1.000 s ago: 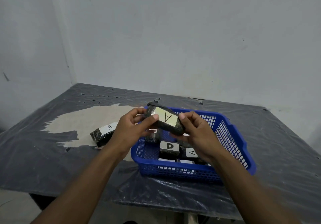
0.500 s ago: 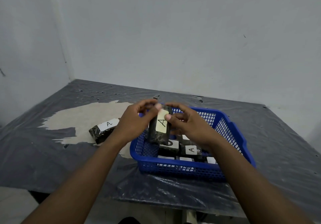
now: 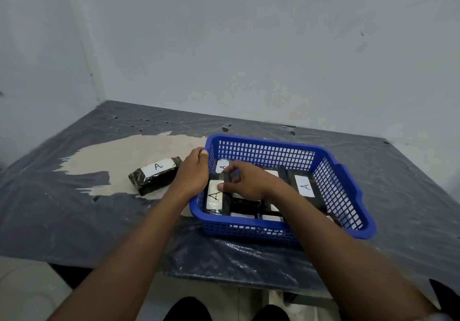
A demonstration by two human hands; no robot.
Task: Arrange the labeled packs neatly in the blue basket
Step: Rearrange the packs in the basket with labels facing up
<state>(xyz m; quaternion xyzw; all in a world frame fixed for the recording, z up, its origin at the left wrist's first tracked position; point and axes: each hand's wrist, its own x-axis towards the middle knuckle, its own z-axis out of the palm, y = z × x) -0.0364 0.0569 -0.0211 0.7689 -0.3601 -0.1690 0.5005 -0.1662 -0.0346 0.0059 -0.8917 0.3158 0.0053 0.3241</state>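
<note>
The blue basket [image 3: 346, 181] stands on the table and holds several dark packs with white labels. A pack labelled A [image 3: 214, 197] lies against the basket's left wall; my right hand [image 3: 245, 180] is inside the basket with its fingers pinching this pack's top end. My left hand [image 3: 193, 172] grips the basket's left rim near the far corner. Another pack marked A [image 3: 305, 186] lies at the basket's right side. One more pack labelled A [image 3: 155, 175] lies on the table just left of my left hand.
A dark plastic sheet [image 3: 74, 216] covers the table, torn to show a pale patch [image 3: 129, 154] behind the loose pack. Grey walls close in at the back and left. The table's front edge runs beneath my forearms.
Both hands brought the A pack down from above the rim into the basket's left side. My left hand let go of it and took the basket's rim.
</note>
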